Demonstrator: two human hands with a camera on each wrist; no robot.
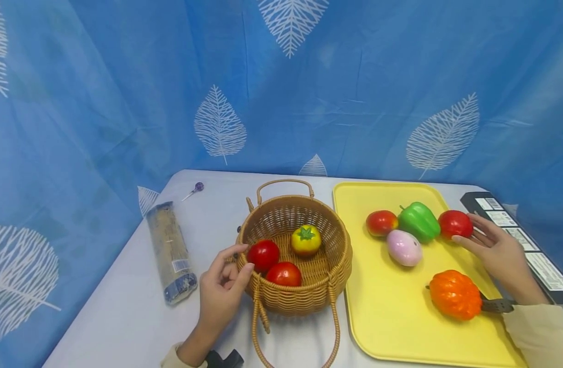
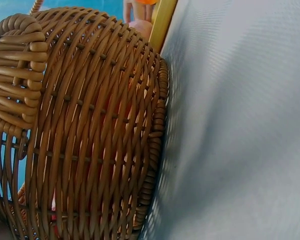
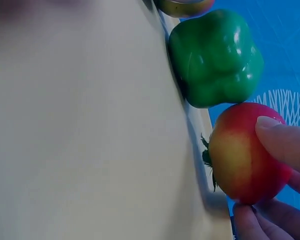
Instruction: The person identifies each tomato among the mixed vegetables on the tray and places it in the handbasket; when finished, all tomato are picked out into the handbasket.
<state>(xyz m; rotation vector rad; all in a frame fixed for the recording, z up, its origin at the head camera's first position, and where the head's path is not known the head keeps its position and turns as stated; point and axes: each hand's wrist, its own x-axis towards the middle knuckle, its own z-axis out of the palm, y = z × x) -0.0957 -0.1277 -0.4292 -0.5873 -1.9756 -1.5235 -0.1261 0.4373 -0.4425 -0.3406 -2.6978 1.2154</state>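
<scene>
Blue leaf-print cloth (image 1: 318, 97), purple-topped stick (image 1: 198, 187), tan barcoded package (image 1: 172, 250), black white-labelled box (image 1: 522, 240)

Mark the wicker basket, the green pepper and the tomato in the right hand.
Wicker basket (image 1: 294, 301): head view, front outer wall.
Green pepper (image 3: 217, 59): right wrist view, middle of its glossy side.
Tomato (image 3: 245, 155): right wrist view, middle of its red-yellow skin.
</scene>
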